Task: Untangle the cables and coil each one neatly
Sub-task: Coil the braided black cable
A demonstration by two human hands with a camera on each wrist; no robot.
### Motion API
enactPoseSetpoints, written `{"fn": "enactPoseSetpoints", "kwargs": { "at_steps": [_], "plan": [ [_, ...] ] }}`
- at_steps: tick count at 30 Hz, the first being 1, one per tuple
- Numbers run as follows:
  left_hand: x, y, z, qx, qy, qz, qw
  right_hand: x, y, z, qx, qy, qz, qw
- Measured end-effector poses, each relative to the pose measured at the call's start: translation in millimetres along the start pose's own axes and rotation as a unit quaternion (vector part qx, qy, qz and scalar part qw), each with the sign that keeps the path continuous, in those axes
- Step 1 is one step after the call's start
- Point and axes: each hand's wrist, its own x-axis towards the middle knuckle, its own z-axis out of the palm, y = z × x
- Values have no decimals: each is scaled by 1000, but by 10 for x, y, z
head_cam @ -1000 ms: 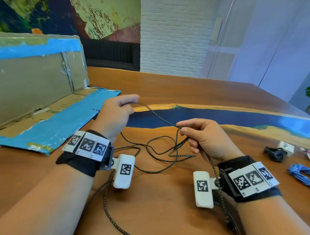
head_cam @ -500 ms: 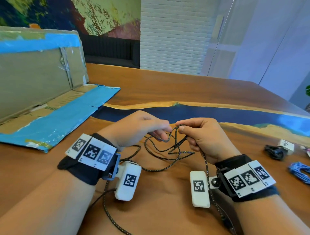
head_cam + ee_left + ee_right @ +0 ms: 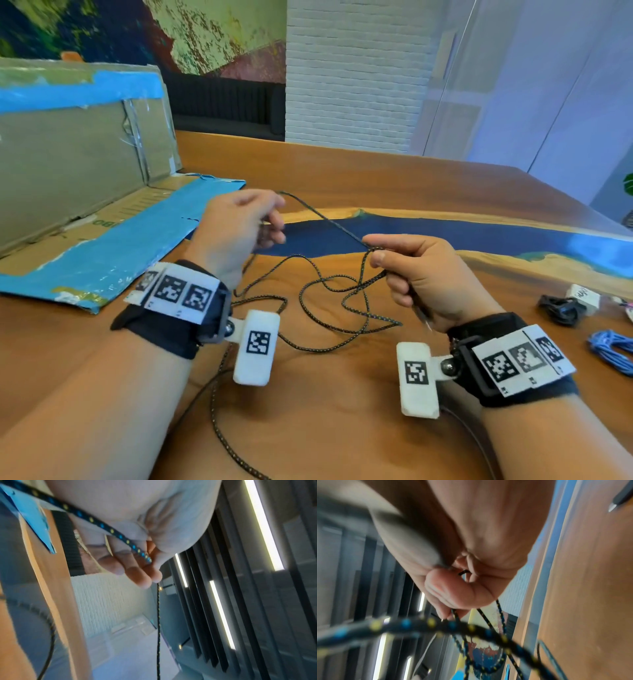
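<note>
A black braided cable (image 3: 329, 284) with yellow and blue flecks lies in loose tangled loops on the wooden table (image 3: 342, 171) between my hands. My left hand (image 3: 239, 233) is raised and pinches one strand, which runs taut to my right hand (image 3: 411, 270). The right hand grips a bunch of loops of the same cable. In the left wrist view the cable (image 3: 109, 530) crosses the palm to the pinching fingertips (image 3: 145, 580). The right wrist view shows the loops (image 3: 471, 627) hanging out of the closed fingers (image 3: 453, 592).
A flattened cardboard box (image 3: 78, 178) with blue tape lies at the left. At the right edge sit a coiled blue cable (image 3: 613, 353), a small black cable bundle (image 3: 561, 308) and a white tag (image 3: 584, 295). The cable's tail runs off the near table edge.
My left hand went from near the right hand up and to the left, pulling a strand out straight. The right hand stayed in place holding the loops.
</note>
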Motion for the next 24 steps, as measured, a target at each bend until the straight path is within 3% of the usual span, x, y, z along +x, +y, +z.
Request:
{"fn": "enactPoseSetpoints", "kwargs": {
  "at_steps": [3,7,10,13,15,17,20,24],
  "plan": [
    [104,-24,-110,-31,68,-19,997,4,-23,-76,5,15,8,1000],
    [81,-41,-71,143,41,29,989,7,15,-58,-49,14,3,999],
    [-20,54,-16,245,-64,76,964,-5,38,5,-102,-13,-12,995],
    [-112,-1,101,304,-216,48,927,-21,62,95,-92,-52,-12,994],
    [-164,-49,167,367,-268,22,890,-33,70,143,-84,-74,-11,994],
    [-189,-50,209,388,-281,31,877,-40,60,157,-66,-78,-13,995],
    [-190,-18,194,300,-242,46,922,-18,40,120,-13,-39,-11,999],
    [-74,-24,96,177,-42,92,979,39,51,45,12,34,-20,999]
  ]
}}
